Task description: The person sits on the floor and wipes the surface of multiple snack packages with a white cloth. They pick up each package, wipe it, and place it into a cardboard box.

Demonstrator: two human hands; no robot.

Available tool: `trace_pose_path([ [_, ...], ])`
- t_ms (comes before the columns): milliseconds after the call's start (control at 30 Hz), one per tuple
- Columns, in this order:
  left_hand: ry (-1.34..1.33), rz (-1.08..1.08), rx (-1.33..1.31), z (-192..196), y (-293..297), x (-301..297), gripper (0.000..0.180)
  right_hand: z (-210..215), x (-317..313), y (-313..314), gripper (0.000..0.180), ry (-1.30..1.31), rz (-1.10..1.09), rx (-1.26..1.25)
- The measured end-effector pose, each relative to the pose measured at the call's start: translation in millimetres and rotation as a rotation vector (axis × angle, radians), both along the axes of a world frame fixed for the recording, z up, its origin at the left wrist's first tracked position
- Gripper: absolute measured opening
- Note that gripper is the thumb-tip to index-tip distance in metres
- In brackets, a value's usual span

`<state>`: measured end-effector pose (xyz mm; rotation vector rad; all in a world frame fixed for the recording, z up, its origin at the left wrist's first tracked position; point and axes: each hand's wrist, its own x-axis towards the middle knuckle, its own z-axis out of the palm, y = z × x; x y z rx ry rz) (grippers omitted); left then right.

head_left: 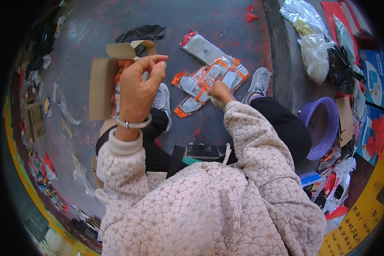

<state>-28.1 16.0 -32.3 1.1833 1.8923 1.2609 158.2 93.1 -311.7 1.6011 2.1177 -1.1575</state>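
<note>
My left hand [137, 87] is raised in front of an open cardboard box [101, 87], a bracelet at its wrist. Its fingers are curled, with thumb and forefinger close together; whatever they may hold is hidden. Between my shoes, several flat clear packets [231, 79] with orange edges and pale rounded pieces inside overlap in a loose pile on the floor. My right hand [221, 91] is closed at the near side of this pile, on the edge of an orange-edged packet [210, 77]. A longer packet with a red end [202, 48] lies at the far side. More orange packaging [123, 68] shows inside the box.
A black plastic bag [141, 33] lies behind the box. My grey shoes [260, 81] flank the packets. On the right are a purple basin [324, 128], clear and black bags [315, 57] and blue boxes [376, 79]. Scraps and a small carton [35, 121] line the left.
</note>
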Motion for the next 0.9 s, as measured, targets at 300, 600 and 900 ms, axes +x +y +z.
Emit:
trace_pose_path([
  [300, -0.006, -0.059, -0.024, 14, 5, 5, 0.015, -29, -42, -15, 0.042, -0.083, 0.155, 0.258],
  [600, -0.014, -0.11, -0.081, 11, 3, 3, 0.017, -62, -42, -17, 0.025, -0.135, 0.292, 0.317],
  [900, 0.031, -0.038, 0.011, 18, 8, 7, 0.01, -30, -20, 31, 0.03, -0.213, -0.132, 0.062],
])
